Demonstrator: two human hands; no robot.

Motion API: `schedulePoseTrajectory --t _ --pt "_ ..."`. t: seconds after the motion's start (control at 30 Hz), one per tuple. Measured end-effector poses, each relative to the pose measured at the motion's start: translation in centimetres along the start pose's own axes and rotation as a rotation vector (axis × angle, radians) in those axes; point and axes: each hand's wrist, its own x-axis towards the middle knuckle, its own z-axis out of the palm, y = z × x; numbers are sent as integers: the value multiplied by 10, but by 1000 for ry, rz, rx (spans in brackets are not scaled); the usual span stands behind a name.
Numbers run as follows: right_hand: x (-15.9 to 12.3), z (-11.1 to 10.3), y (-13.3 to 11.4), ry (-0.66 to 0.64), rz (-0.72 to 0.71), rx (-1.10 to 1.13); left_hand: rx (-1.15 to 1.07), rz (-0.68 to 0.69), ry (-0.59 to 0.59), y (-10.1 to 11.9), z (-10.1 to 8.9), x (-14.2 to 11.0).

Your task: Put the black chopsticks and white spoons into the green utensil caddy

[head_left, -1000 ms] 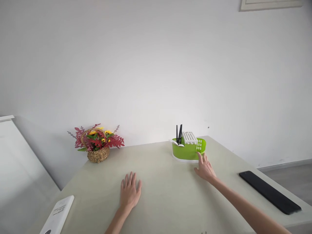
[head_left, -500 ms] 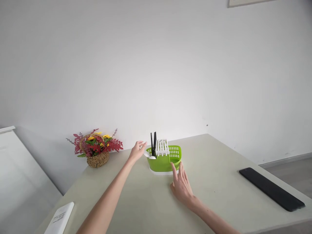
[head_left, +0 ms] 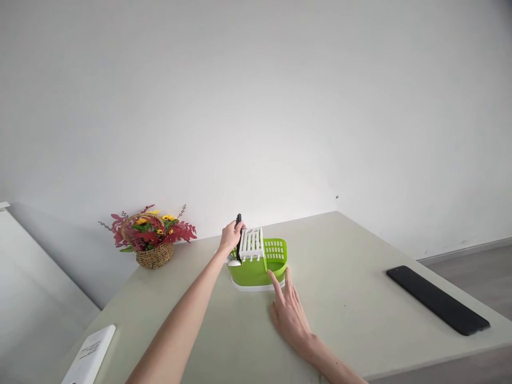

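Note:
A lime-green cutlery holder [head_left: 256, 272] with a white base and a white slotted rack [head_left: 252, 244] stands on the pale table [head_left: 352, 298]. Black chopsticks [head_left: 239, 240] stand upright in its left compartment beside a white spoon [head_left: 233, 262]. My left hand [head_left: 231, 236] is stretched out to the holder's left end, its fingers closed round the upper part of the chopsticks. My right hand [head_left: 288, 314] lies in front of the holder, fingers extended and apart, fingertips touching the green front wall.
A wicker basket of red and yellow artificial flowers [head_left: 151, 241] sits at the back left by the wall. A white booklet [head_left: 88, 354] lies at the near left edge. A long black flat object [head_left: 437, 300] lies near the right edge.
The holder has slid left and nearer across the table with my right hand against it. My left hand rose from the tabletop, reached the holder and closed on the chopsticks.

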Motion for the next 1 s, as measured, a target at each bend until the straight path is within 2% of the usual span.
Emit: schedulePoseTrajectory --t 0.13,0.37,0.53,0.67,0.83,1.0 --pt "-1 2 -1 11 15 44 -172 -2 134 -2 -12 4" --pt "-4 0 -1 -13 27 53 -465 -162 515 -19 -57 15" --pt "-7 4 2 -22 12 66 -640 -271 582 -29 -63 7" --pt "-8 7 4 -38 24 45 -755 -307 634 -25 -70 17" --pt "-9 7 4 -30 17 50 -811 -303 746 -14 -103 33" --pt "-8 4 3 -51 30 67 -784 -272 860 -3 -137 25"
